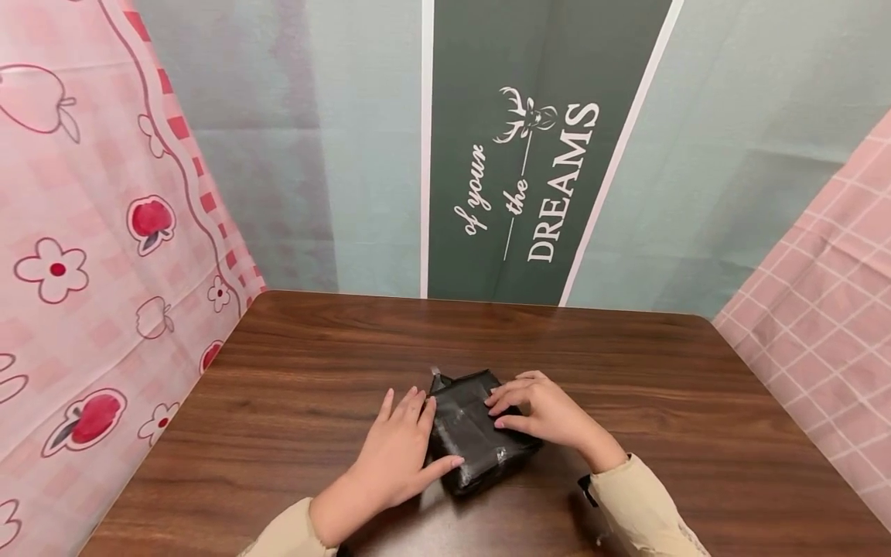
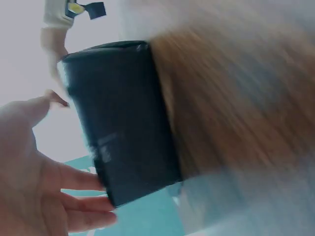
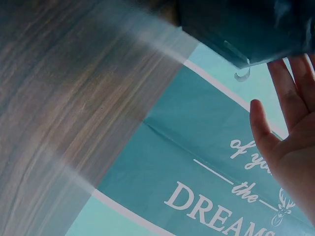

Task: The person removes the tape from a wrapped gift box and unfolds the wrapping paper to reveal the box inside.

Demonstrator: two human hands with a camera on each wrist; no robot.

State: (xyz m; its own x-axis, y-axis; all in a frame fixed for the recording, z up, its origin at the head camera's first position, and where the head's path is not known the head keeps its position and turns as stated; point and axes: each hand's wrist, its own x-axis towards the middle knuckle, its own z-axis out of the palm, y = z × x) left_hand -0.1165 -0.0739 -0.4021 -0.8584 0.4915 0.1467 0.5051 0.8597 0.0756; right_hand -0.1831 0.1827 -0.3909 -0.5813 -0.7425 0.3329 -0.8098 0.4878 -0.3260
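Note:
A block-shaped package (image 1: 465, 433) in shiny black wrapping lies on the wooden table in the head view, a small twisted tip sticking out at its far left corner. My left hand (image 1: 393, 456) rests along its left side, fingers extended, with the thumb on the near top edge. On the package's right part, the slightly bent fingers of my right hand (image 1: 546, 410) touch the top. In the left wrist view the package (image 2: 123, 128) stands beside the left fingers. A strip of clear tape (image 3: 242, 73) hangs from the package in the right wrist view.
The brown wooden table (image 1: 334, 348) ends at a green and grey cloth backdrop (image 1: 494, 271) with white lettering. Pink patterned cloth (image 1: 104, 309) hangs at the left, and pink checked cloth (image 1: 835, 309) at the right. A dark strap (image 1: 588, 491) shows at the right cuff.

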